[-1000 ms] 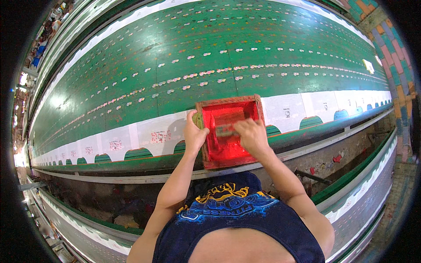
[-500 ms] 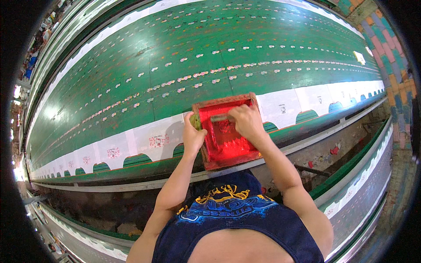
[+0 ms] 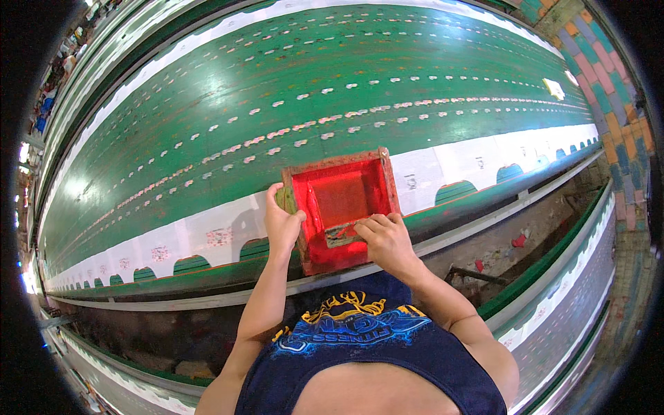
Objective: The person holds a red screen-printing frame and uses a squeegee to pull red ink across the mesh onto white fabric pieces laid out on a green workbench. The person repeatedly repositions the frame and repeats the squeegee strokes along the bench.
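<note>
A wooden screen-printing frame (image 3: 392, 181) with red ink spread inside it lies over a white fabric strip (image 3: 187, 238) at the near edge of a long green table (image 3: 290, 83). My left hand (image 3: 282, 225) grips the frame's left side, thumb toward the inner edge. In my right hand (image 3: 387, 242) is a squeegee (image 3: 340, 236), its wooden bar smeared with red, low in the near part of the frame. The fingers are closed over the bar's right end. Fabric beneath the frame is hidden. Pink-red printed motifs (image 3: 219, 237) show on the strip to the left.
Rows of small printed marks (image 3: 304, 126) run along the table. A small pale block (image 3: 553, 88) sits at its far right end. Nearer me, a metal rail (image 3: 456, 240) borders a littered gap, with another green-edged table (image 3: 532, 277) behind me on the right.
My right hand has drawn the squeegee from the far part of the screen to the near part. My left hand keeps its grip on the frame. The view has shifted a little.
</note>
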### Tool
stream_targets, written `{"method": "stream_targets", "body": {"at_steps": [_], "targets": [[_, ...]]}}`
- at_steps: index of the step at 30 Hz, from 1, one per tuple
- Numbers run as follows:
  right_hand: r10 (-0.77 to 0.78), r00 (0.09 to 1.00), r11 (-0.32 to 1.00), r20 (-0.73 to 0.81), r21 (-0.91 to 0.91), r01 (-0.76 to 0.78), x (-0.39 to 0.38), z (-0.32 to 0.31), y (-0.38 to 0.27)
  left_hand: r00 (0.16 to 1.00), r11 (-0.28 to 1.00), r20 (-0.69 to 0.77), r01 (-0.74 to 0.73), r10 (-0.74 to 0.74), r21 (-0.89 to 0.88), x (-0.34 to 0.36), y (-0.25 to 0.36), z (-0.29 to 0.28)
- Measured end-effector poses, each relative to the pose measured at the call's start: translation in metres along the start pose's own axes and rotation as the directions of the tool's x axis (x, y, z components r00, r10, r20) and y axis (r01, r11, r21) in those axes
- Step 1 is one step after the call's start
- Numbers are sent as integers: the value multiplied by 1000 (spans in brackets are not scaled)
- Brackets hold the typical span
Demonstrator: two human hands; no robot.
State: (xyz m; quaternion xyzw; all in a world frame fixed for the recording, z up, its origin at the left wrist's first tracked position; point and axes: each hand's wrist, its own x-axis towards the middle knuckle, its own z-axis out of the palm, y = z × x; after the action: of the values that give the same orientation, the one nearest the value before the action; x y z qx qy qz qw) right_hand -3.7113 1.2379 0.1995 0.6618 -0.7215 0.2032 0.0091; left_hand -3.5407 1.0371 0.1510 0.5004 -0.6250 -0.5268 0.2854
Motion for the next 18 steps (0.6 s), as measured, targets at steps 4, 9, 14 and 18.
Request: {"method": "stream_targets", "body": {"at_steps": [4,9,14,18], "targets": [[-4,1000,1000,-19,-25,4,-23,-30,65,985,982,-54,-160,166,103,-9,21,77],[23,999,999,28,-39,-21,-53,-62,137,999,997,21,38,-39,67,-24,44,159],[26,996,1000,89,8,-27,-72,-65,175,995,995,17,93,-94,40,-19,25,198],[14,996,1000,83,25,-16,-76,-66,179,996,994,7,90,-91,59,-20,27,201]]}}
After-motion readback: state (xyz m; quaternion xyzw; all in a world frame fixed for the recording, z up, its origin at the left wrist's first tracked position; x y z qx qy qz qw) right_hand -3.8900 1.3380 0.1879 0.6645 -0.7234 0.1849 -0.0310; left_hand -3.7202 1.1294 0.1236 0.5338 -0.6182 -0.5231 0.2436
